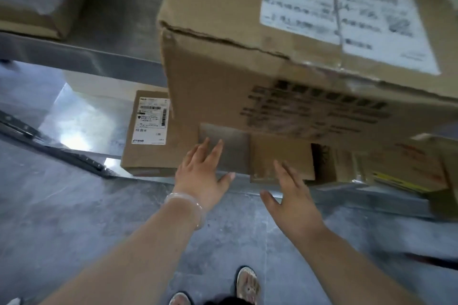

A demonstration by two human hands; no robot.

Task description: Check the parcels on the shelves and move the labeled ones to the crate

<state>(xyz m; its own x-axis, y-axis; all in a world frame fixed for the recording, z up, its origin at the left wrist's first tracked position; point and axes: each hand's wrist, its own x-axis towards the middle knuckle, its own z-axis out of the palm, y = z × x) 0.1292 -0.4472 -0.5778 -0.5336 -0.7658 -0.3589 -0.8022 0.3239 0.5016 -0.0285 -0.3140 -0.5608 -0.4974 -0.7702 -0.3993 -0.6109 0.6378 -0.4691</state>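
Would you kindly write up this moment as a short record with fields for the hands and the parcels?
left hand: open, fingers straight, stretched toward the lower shelf
right hand: open, beside it, holding nothing
large box: on the upper shelf, white top label
small box: lower shelf, left of the hands, shipping label showing
brown box: lower shelf, ahead of the hands, no label visible
crate: not in view

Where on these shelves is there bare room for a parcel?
Lower shelf: bare metal left of the small labelled box. Upper shelf: a gap between the big box and the far-left box. At lower right, parcels crowd together.
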